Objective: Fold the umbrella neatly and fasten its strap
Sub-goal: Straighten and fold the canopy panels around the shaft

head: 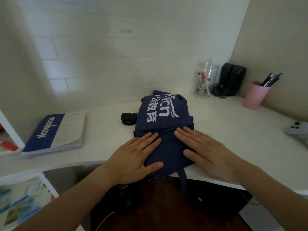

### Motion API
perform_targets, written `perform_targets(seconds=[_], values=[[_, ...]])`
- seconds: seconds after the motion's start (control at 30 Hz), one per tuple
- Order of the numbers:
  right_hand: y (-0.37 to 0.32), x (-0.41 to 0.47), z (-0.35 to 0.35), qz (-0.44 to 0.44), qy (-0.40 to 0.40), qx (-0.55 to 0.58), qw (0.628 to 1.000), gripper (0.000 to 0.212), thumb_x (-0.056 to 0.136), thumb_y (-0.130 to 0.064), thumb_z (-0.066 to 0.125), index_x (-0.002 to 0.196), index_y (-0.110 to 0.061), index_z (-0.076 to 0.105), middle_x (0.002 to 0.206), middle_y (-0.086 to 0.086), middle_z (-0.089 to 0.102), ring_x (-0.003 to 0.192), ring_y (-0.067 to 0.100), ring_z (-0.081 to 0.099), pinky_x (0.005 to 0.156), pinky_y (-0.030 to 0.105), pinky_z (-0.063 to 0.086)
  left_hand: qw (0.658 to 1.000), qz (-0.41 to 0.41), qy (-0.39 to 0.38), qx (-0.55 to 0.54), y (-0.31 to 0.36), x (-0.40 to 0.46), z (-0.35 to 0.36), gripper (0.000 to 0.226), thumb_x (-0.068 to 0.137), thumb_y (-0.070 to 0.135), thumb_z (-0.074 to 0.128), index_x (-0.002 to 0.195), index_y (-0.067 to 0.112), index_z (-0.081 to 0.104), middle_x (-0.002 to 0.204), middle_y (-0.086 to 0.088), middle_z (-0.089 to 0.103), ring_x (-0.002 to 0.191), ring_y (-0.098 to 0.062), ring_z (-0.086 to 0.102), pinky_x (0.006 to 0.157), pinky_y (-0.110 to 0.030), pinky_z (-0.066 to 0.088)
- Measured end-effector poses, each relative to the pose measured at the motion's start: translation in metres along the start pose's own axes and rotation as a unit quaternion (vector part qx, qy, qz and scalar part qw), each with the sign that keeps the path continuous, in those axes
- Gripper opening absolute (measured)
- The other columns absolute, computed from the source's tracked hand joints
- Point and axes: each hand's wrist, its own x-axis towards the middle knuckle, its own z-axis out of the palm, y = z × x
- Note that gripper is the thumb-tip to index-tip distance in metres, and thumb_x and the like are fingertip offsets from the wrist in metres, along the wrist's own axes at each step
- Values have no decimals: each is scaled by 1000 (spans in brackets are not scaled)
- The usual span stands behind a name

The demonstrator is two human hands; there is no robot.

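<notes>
A navy blue umbrella with white printed lettering lies collapsed and flattened on the white desk, its fabric gathered in loose folds. Its black handle sticks out to the left. A navy strap hangs from the near end over the desk's front edge. My left hand, with a gold ring, lies flat on the near left part of the fabric. My right hand lies flat on the near right part. Both hands have their fingers spread and press down without gripping.
A blue and white notebook lies at the left. A clear jar of markers, black speakers and a pink cup of pens stand at the back right. A grey controller sits at the right edge.
</notes>
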Motion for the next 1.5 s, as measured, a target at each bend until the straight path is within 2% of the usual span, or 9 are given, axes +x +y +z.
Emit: perform_targets(seconds=[0.13, 0.3, 0.6, 0.87, 0.97, 1.1, 1.23, 1.37, 1.5], values=[[-4, -20, 13, -40, -24, 32, 998, 58, 105, -54, 27, 159, -39, 10, 166, -23, 0, 151, -8, -5, 124, 22, 2, 1000, 6, 15, -8, -2, -1, 1, 84, 94, 81, 14, 162, 33, 0, 169, 14, -4, 154, -1, -10, 129, -35, 5], [11, -39, 9, -14, 223, 65, 972, 34, 94, -35, 67, 126, -24, 68, 127, -9, 65, 116, 7, 61, 98, 26, 51, 1000, 15, 22, -16, -2, 0, 1, 67, 96, 77, 15, 154, 55, -9, 168, 15, -10, 155, -3, -12, 127, -32, -1], [8, -40, 10, -78, 181, 8, 980, 14, 97, -28, 64, 101, -17, 72, 104, -5, 67, 91, 12, 61, 75, 31, 54, 999, 17, 28, 3, -3, 0, 1, 60, 98, 75, 12, 155, 56, 5, 170, 12, -9, 155, -6, -14, 128, -40, 2], [-22, -31, 0, -48, 255, 96, 961, 38, 101, -31, 58, 137, -20, 59, 145, -8, 53, 132, 4, 51, 107, 23, 44, 995, 94, 9, 43, 3, 7, -17, 67, 104, 64, 18, 161, 28, 17, 170, 12, -2, 153, -1, -16, 128, -32, -2], [-26, -17, -6, -36, 161, 127, 978, 42, 106, -42, 40, 143, -30, 54, 153, -16, 46, 141, -3, 38, 116, 19, 32, 996, 84, -12, 17, 4, 6, -13, 66, 105, 62, 19, 162, 33, 6, 169, 15, -3, 153, 3, -12, 126, -27, -7], [-10, -13, -2, 22, 111, 54, 992, 51, 98, -62, 39, 103, -31, 79, 114, -17, 75, 106, -2, 66, 93, 30, 55, 997, 72, -30, -15, -2, 4, -6, 62, 103, 67, 16, 158, 47, -4, 168, 22, -8, 151, 7, -16, 128, -34, -2], [7, 52, -49, 255, 300, 284, 874, 33, 84, -53, 71, 99, -24, 75, 87, -15, 73, 78, -1, 67, 72, 26, 55, 996, 82, -16, -14, -3, 4, -3, 62, 103, 67, 15, 158, 46, -3, 168, 20, -6, 152, 5, -15, 128, -35, 0], [26, 123, -78, 343, 199, 503, 768, 72, 74, -36, 86, 134, -13, 55, 120, 6, 66, 95, 18, 66, 66, 25, 49, 996, 83, -8, -25, -5, 3, -2, 62, 103, 68, 15, 158, 47, -2, 168, 21, -5, 152, 5, -14, 128, -37, 2], [26, 132, -93, 301, 188, 586, 728, 54, 78, -2, 82, 129, -4, 64, 114, 13, 73, 88, 18, 70, 71, 26, 58, 996, 89, 3, -23, -5, 3, -1, 63, 103, 67, 15, 159, 45, -1, 169, 20, -4, 152, 4, -13, 128, -36, 3]])
